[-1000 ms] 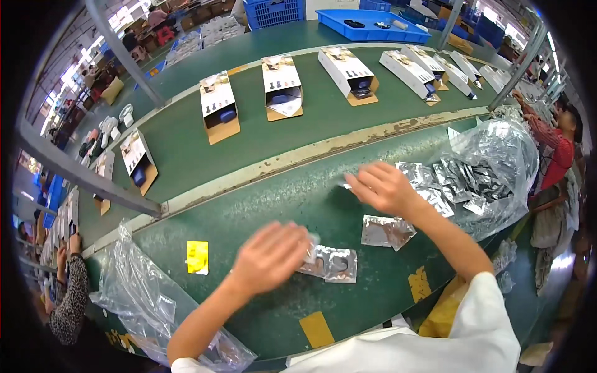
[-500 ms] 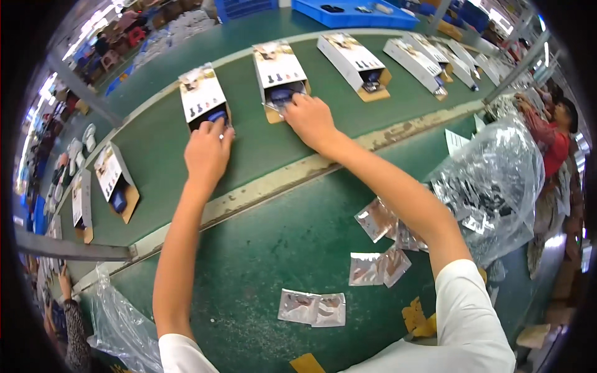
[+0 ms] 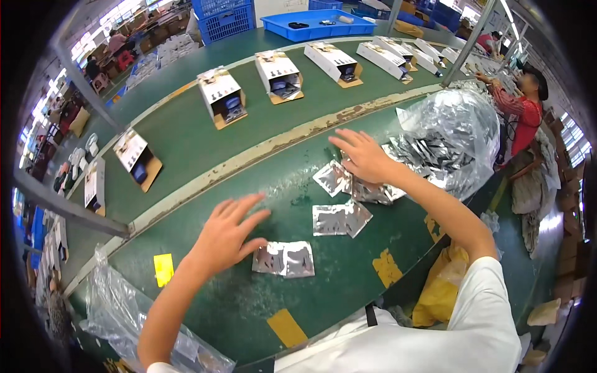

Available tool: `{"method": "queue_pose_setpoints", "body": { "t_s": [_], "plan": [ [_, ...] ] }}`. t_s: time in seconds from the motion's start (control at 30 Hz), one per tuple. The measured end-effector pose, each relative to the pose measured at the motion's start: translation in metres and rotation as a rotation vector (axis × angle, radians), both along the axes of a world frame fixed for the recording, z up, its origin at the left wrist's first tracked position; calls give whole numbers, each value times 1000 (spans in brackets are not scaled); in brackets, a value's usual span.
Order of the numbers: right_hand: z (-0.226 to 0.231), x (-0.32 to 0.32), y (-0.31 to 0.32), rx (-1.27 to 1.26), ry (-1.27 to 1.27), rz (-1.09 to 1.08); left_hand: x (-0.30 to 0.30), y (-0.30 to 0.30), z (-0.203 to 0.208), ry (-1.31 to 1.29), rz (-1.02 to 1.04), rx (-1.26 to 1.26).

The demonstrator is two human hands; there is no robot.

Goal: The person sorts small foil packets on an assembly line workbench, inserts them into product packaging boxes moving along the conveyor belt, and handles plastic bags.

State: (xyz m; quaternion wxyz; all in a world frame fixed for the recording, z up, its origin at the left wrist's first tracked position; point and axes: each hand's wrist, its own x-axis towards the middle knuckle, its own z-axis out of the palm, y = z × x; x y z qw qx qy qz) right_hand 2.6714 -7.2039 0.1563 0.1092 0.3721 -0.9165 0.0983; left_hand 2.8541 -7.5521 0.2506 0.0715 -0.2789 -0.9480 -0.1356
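Observation:
My left hand (image 3: 230,233) hovers with spread fingers over the green table, its thumb beside a pair of silver foil sachets (image 3: 298,258). My right hand (image 3: 367,158) is open too, fingers stretched, above a small heap of foil sachets (image 3: 372,193). A further pair of foil sachets (image 3: 339,219) lies between the two. Beyond the ledge, open-ended white boxes stand on the green belt; one box (image 3: 219,87) and its right neighbour (image 3: 275,68) each show a dark blue item and a foil sachet in the open end. Neither hand holds anything visible.
A clear plastic bag full of foil sachets (image 3: 451,140) sits at the right. Another clear bag (image 3: 134,311) lies at the lower left. A blue tray (image 3: 317,26) stands beyond the belt. A metal post (image 3: 74,214) crosses the left. A person in red (image 3: 525,112) works at far right.
Both hands have drawn back from the two box openings to the near table, the right over the sachet heap, the left beside a sachet pair. Both have opened. The view has shifted.

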Motion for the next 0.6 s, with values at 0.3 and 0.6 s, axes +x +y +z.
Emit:
{"method": "queue_pose_setpoints", "body": {
  "t_s": [0.3,0.6],
  "plan": [
    [25,93,26,99,136,-91,86,21,14,-215,-101,-225],
    [48,95,-1,-97,60,-199,122,3,24,-251,97,148]
  ]
}}
